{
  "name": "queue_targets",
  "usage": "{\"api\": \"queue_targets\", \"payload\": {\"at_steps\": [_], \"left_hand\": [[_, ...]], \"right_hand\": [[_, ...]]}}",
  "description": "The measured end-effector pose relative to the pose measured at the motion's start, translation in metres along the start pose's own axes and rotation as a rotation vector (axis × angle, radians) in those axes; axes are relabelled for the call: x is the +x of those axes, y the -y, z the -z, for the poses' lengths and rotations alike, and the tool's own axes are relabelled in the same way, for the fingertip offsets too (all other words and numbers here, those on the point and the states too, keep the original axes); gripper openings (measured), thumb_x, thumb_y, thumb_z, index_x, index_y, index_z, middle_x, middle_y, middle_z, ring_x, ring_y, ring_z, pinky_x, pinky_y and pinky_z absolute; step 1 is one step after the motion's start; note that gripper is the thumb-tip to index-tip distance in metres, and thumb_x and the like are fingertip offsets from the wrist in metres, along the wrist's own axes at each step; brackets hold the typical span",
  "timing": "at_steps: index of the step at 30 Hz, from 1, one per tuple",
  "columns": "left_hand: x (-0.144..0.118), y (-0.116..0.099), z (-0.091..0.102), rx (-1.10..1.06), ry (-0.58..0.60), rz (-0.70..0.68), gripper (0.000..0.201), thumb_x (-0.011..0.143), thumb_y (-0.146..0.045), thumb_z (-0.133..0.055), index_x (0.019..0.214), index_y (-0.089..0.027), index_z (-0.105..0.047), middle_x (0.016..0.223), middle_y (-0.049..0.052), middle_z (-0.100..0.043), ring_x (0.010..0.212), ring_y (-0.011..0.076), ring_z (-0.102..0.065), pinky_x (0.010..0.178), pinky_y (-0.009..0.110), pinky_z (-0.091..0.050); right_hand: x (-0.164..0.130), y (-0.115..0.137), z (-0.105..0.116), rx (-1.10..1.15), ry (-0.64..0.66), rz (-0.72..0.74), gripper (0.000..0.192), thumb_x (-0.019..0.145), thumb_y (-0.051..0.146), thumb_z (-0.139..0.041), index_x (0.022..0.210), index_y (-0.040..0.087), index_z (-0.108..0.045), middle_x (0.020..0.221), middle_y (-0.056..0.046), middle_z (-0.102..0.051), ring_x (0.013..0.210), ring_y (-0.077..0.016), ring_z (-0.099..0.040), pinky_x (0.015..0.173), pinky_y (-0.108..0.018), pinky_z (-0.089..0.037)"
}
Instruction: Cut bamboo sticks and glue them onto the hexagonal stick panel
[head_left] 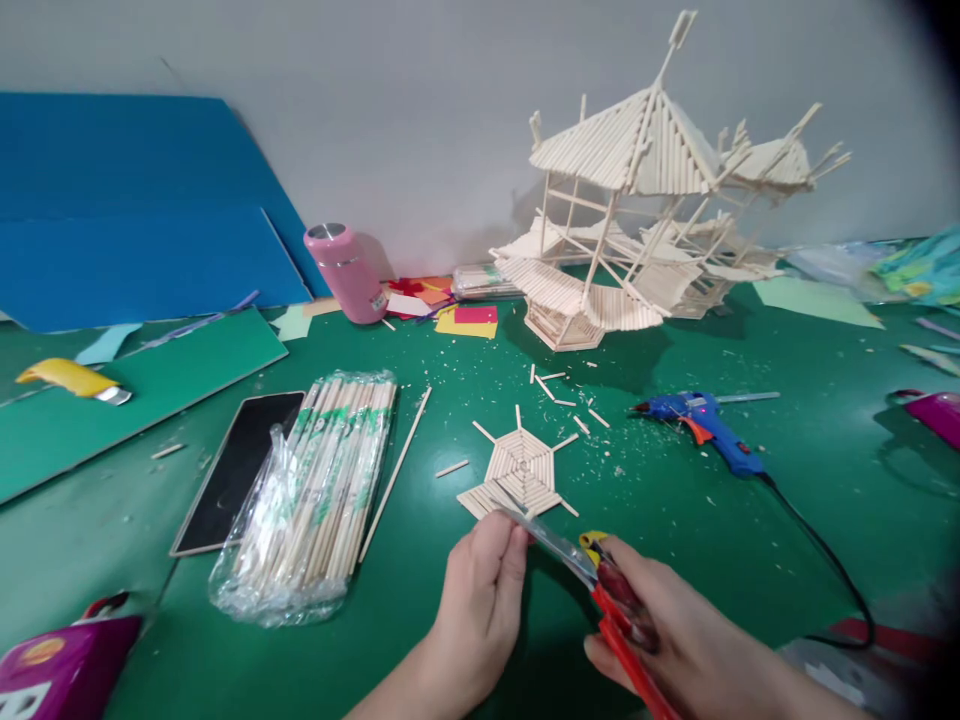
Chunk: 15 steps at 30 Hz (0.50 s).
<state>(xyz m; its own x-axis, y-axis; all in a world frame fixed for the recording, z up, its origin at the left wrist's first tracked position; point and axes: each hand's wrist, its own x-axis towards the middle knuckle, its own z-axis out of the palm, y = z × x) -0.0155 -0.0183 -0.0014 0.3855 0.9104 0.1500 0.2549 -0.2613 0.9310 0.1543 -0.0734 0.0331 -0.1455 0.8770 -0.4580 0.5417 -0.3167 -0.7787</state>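
A hexagonal panel of thin wooden sticks, laid in rings like a web, is on the green table with several stick ends jutting from its rim. My left hand is closed at the panel's near edge, thumb and fingers pressed together; what they pinch is hidden. In my right hand are red-handled scissors, their metal blades reaching past my left fingertips over the near edge of the panel. Some yellow shows by the right forefinger. Left of the panel lie a short cut stick and one long stick.
A stick-built pavilion model stands at the back. Right of the panel lies a blue glue gun with its cord. Leftward are bagged sticks over a dark tablet-like slab, a pink bottle and a yellow utility knife. Offcuts litter the table.
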Motion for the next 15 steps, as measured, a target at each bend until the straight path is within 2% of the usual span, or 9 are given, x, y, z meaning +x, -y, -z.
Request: {"api": "queue_targets", "payload": {"at_steps": [3,7,10,15], "left_hand": [[-0.002,-0.002,0.0,0.278,-0.127,-0.204,0.022,0.086,-0.008,-0.035,0.068,-0.018,-0.044,0.058,-0.002,-0.045,0.054,0.0109,-0.04,0.052,0.022,-0.032],[-0.002,0.003,0.0,0.418,-0.223,-0.357,0.022,0.083,-0.002,-0.037,0.069,-0.018,-0.043,0.059,-0.002,-0.044,0.055,0.0118,-0.04,0.054,0.023,-0.034],[-0.002,0.007,0.0,0.474,-0.249,-0.41,0.021,0.082,-0.001,-0.039,0.07,-0.018,-0.043,0.059,-0.002,-0.044,0.056,0.0126,-0.039,0.056,0.024,-0.034],[-0.002,0.008,0.001,0.48,-0.25,-0.433,0.021,0.081,-0.001,-0.039,0.071,-0.018,-0.042,0.058,-0.002,-0.042,0.054,0.0128,-0.037,0.054,0.025,-0.032]], "right_hand": [[-0.003,0.006,-0.004,0.109,0.035,0.003,0.016,0.071,0.031,-0.056,0.08,0.021,-0.046,0.054,0.006,-0.042,0.052,-0.0105,-0.044,0.051,-0.021,-0.041],[-0.007,0.01,-0.002,0.202,0.104,-0.035,0.017,0.068,0.031,-0.06,0.078,0.021,-0.051,0.056,0.005,-0.043,0.058,-0.0118,-0.047,0.055,-0.021,-0.042],[-0.01,0.007,-0.003,0.328,0.163,-0.096,0.022,0.068,0.038,-0.062,0.08,0.022,-0.054,0.06,0.004,-0.046,0.059,-0.0119,-0.049,0.056,-0.022,-0.043],[-0.006,-0.013,-0.015,0.734,0.205,-0.237,0.039,0.06,0.051,-0.068,0.084,0.023,-0.052,0.066,0.004,-0.046,0.057,-0.0082,-0.049,0.054,-0.019,-0.043]]}}
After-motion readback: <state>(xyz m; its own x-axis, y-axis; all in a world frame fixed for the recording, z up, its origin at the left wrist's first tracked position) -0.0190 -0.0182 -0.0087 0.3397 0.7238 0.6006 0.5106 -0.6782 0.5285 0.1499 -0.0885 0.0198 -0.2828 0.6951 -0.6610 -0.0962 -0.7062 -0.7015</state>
